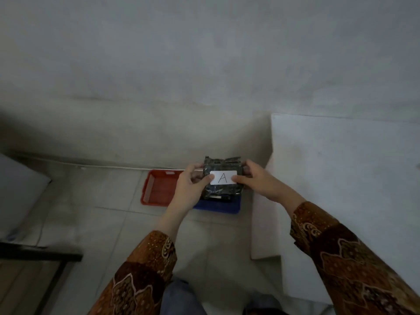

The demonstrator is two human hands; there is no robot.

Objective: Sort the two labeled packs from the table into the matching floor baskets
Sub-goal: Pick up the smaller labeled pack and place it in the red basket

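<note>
— What's over on the far left?

— A pale slab at the edge, and below it a dark frame (41, 255) low in the corner. Both are blurred; I can't tell what they are.

— And on the floor?

— A red basket (156, 189) on the tiles near the wall, with a small white tag on its far rim that I can't read. Just to its right sits a blue basket (218, 206), mostly hidden behind what I'm holding.

— Your left hand?

— My left hand (193, 185) grips the left side of the pack (221, 165), thumb pressed on the left end of its label (223, 177), fingers wrapped behind.

— What is the pack?

— A dark, shiny wrapped bundle with a white label marked "A". I hold it up in the air, in front of the blue basket as I see it, touching neither basket.

— The right hand?

— My right hand (261, 180) clasps the pack's right side the same way, thumb on the label's right end. Both patterned brown sleeves (336, 253) reach in from below.

— Further right?

— The white table (341, 167), its corner close beside my right hand.
</note>
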